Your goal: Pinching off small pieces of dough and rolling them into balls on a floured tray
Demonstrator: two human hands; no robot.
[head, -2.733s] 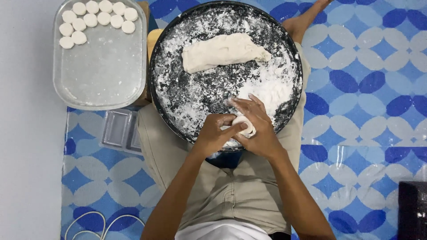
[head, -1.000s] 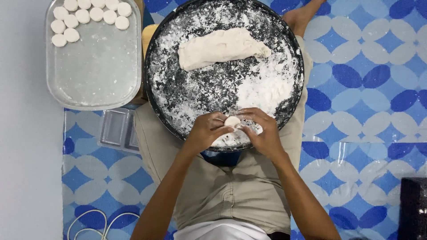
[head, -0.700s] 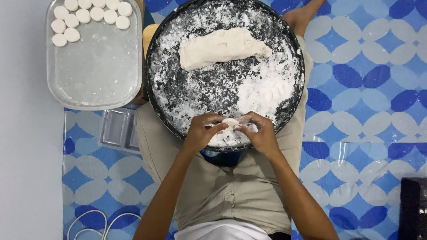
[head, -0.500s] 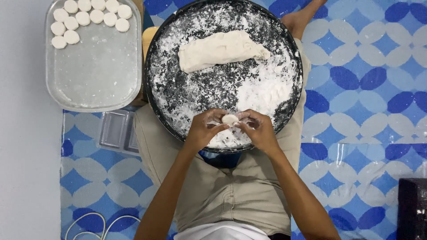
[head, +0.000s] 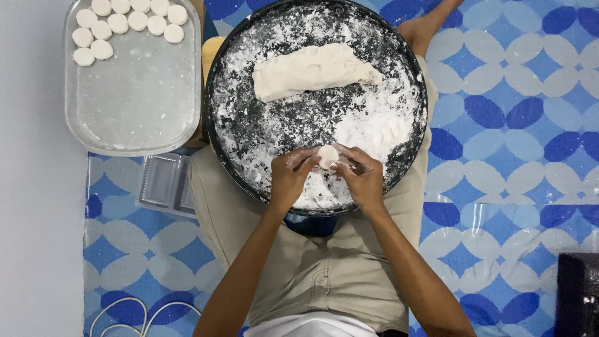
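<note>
Both hands, left hand (head: 292, 178) and right hand (head: 360, 176), pinch small dough ball (head: 327, 156) between fingertips, above floured black pan (head: 249, 134). Risks: sticky dough tears; ball slips into flour heap (head: 374, 125); uneven beside rounds on tray (head: 134, 100).

Lighting's pretty even and bright, soft and seemingly from overhead, with no hard shadows, just a faint dark patch under the round pan (head: 215, 125) on the lap. The plastic-covered blue mat (head: 511, 125) has mild sheen, the clear tray (head: 134, 134) a little glare. Focus is sharp throughout, no obvious motion blur or edge warping.
</note>
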